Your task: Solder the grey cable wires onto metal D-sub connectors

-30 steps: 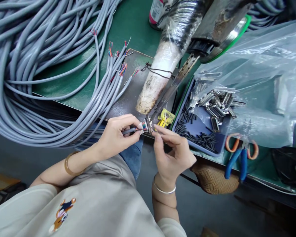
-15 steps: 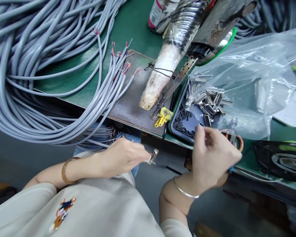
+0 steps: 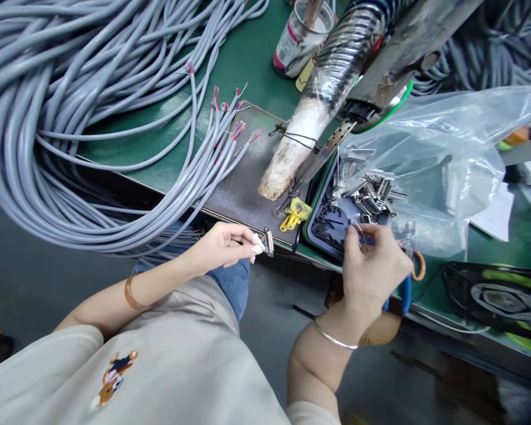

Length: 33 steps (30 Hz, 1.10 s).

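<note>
Green bench (image 3: 248, 68) — jar label (image 3: 287, 48) blurred — left hand (image 3: 225, 247) holds wired connector (image 3: 269, 242).

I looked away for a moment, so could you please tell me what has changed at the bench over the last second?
The right hand has left the connector and moved right, to the near edge of the blue tray, seemingly pinching something thin. The left hand dipped, then came back up, still holding the connector's wired end. The gray cables and yellow object stayed put.

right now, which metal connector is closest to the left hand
The wired metal connector at the left hand, apart from the loose connectors piled by the plastic bag.
</note>
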Motion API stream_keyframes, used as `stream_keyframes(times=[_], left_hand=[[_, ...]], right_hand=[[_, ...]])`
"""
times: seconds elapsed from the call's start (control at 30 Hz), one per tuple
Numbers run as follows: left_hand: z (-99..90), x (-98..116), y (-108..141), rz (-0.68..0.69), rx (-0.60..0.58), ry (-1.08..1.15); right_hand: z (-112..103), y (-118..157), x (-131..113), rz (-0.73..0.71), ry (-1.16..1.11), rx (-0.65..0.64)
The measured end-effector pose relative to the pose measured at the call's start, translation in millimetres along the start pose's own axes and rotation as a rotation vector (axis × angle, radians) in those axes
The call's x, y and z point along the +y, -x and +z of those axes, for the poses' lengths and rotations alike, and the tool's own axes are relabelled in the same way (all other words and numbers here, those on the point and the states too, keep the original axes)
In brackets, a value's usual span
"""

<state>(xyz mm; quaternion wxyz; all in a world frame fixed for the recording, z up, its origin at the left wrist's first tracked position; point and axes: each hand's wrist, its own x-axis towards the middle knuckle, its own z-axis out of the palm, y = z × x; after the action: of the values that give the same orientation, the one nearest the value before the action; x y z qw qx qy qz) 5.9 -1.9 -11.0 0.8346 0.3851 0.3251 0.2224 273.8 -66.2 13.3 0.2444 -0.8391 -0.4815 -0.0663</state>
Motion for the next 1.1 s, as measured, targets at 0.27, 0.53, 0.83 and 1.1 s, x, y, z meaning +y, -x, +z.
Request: stream_keyframes(times=[0.27, 0.53, 0.83, 1.1], left_hand=[[10.9, 2.9, -0.3, 0.286, 0.184, -0.323], [12.1, 4.8, 2.5, 0.378, 0.185, -0.436], [13.2, 2.1, 4.2, 0.450, 0.135, -0.533], [7.3, 0.0, 8.7, 0.712, 0.102, -0.658]], right_hand=[[-9.0, 65.2, -59.6, 0.061, -0.693, -0.045], [7.1, 71.4, -70.0, 0.031, -0.817, -0.145], [10.6, 72.3, -75.1, -0.109, -0.722, -0.246], [15.9, 78.6, -75.3, -0.173, -0.752, -0.164]])
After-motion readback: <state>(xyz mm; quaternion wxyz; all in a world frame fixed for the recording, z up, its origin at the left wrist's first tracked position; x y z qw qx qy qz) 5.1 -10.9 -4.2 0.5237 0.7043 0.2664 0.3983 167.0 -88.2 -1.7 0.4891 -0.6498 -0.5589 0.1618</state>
